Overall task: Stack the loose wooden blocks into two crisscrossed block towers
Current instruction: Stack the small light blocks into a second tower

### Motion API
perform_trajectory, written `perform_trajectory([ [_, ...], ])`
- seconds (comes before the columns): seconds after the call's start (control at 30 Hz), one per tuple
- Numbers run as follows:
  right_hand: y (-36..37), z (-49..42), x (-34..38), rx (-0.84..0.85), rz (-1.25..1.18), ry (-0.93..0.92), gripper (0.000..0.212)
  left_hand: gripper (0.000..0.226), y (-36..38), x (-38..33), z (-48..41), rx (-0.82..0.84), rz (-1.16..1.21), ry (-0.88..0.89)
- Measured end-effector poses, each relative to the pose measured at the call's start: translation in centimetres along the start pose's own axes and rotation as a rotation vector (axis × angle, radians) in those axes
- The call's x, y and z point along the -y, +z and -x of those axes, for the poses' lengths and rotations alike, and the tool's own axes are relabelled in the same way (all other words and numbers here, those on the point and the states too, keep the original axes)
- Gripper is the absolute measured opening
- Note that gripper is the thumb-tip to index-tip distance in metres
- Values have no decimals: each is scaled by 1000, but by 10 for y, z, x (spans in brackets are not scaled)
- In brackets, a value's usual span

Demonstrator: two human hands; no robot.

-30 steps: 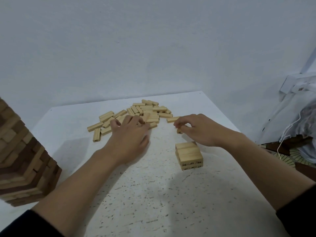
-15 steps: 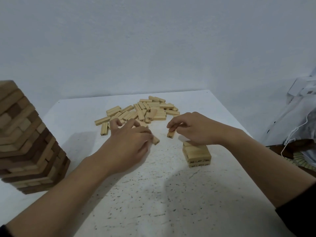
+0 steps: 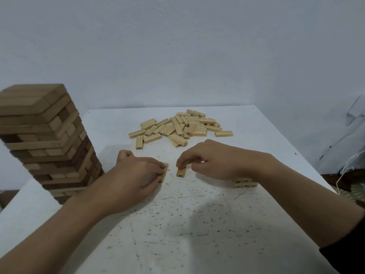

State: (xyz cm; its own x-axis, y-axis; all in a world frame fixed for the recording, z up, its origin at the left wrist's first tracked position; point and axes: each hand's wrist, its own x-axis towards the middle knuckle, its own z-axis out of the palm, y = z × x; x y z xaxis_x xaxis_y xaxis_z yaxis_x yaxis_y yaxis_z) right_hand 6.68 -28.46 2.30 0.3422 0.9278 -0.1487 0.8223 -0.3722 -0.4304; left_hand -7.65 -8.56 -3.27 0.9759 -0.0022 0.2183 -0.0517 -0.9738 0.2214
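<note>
- Left hand [image 3: 134, 175] low over the surface [image 3: 177, 234], fingers curled round a light block [image 3: 165, 172]; only the block's end pokes out past the fingertips.
- Right hand [image 3: 215, 161] pinches a second block [image 3: 181, 172] by its top with thumb and fingertips; the numbered end faces the camera. The block sits at or just above the surface, can't tell if it touches.
- The two held blocks are near each other with a small gap, centre of the surface.
- Loose block pile [image 3: 177, 127] at the far side, behind both hands, scattered and partly overlapping.
- Short stack [image 3: 245, 183] just beside and mostly hidden under the right wrist; two numbered layers show.
- Tall tower [image 3: 45, 139] on the left edge of the surface, crisscrossed layers, mixed light and dark wood, slightly twisted.
- Surface is white with dark speckles, set against a pale wall [image 3: 177, 46].
- White fabric with a cord [image 3: 347, 171] at the far right, off the surface.
</note>
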Motion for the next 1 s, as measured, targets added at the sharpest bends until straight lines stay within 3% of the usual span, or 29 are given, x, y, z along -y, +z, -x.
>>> perform_trajectory([
  [0.2, 18, -8, 22, -14, -55, -62, 39, 29, -6, 4, 18, -19, -11, -1],
  [0.33, 27, -18, 23, -270, -194, -11, 33, 37, -3, 5, 25, -52, 3, -12],
  [0.43, 28, -24, 16, -423, -91, 77, 35, 37, 0, 3, 27, -71, 20, -13],
  [0.6, 33, -35, 9, -293, 210, 267, 47, 40, 1, 0, 28, -34, 8, -24],
  [0.7, 36, -41, 12, -235, 310, 314, 46, 56, -1, -2, 27, 40, -7, -31],
  [0.8, 39, -44, 14, -218, 356, 350, 42, 68, 1, -3, 27, 60, -31, -35],
  [1.0, 45, -46, 13, -304, 303, 325, 29, 67, 6, -3, 27, -4, -16, -45],
])
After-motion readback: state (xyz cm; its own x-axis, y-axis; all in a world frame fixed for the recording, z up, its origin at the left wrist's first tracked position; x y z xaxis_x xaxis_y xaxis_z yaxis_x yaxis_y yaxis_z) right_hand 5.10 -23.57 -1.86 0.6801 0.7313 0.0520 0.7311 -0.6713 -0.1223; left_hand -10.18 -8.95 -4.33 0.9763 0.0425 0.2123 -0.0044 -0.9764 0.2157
